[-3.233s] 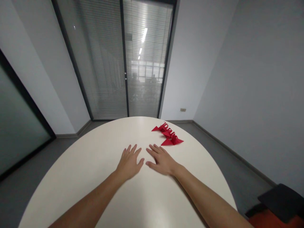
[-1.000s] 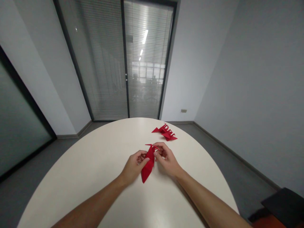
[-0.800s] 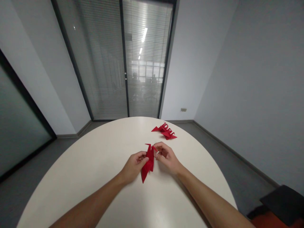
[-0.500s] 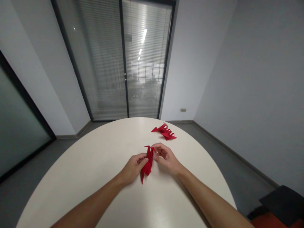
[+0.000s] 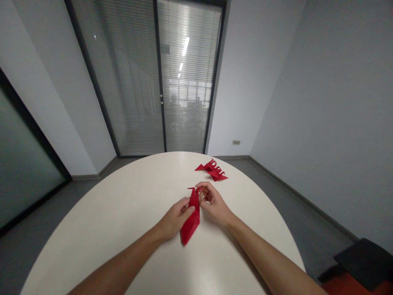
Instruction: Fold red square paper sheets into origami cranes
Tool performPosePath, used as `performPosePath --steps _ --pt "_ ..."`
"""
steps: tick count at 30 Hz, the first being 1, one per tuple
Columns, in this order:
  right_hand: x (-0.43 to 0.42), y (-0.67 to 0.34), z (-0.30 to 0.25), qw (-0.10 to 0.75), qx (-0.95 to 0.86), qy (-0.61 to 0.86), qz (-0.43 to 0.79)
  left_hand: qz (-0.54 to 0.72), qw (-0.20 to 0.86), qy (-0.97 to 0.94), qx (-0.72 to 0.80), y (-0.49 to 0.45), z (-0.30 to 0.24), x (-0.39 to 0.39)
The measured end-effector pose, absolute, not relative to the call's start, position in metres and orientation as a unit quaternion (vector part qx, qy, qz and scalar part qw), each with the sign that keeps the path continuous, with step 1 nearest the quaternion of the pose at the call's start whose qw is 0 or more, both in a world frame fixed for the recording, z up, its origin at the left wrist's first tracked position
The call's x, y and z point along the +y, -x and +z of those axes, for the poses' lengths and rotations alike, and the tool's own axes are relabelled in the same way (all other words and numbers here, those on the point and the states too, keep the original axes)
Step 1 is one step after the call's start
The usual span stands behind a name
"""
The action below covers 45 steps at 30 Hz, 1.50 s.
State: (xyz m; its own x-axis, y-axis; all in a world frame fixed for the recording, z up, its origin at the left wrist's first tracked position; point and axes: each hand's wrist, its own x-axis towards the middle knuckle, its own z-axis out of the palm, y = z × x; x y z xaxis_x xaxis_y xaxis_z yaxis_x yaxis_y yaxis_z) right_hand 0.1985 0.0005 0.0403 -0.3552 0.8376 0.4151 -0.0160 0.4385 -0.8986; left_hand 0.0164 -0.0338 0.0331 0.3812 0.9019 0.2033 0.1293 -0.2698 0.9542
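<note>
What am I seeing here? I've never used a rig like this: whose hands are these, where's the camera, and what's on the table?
There's no machine: these are a person's two bare hands, seen from a camera on their head looking forward and down. The left hand holds a piece of folded red paper between thumb and fingers. The right hand is at its thin upper tips; whether it grips them is hard to tell. Farther back on the round white table sits a cluster of red paper shapes.
</note>
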Motion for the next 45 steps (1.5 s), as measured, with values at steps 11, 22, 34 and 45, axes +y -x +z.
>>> performPosePath --steps 11,22,34,45 --pt "-0.001 -0.194 0.040 0.507 -0.701 0.316 0.389 0.464 0.394 -0.688 0.395 -0.019 0.029 -0.041" --pt "0.001 -0.192 0.037 0.515 -0.680 0.309 0.421 0.499 0.420 -0.640 0.405 -0.017 0.031 -0.037" --pt "0.003 -0.190 0.034 0.558 -0.633 0.280 0.459 0.484 0.436 -0.624 0.431 -0.019 0.024 -0.033" --pt "0.001 -0.190 0.037 0.499 -0.673 0.307 0.451 0.511 0.397 -0.636 0.419 -0.017 0.021 -0.030"
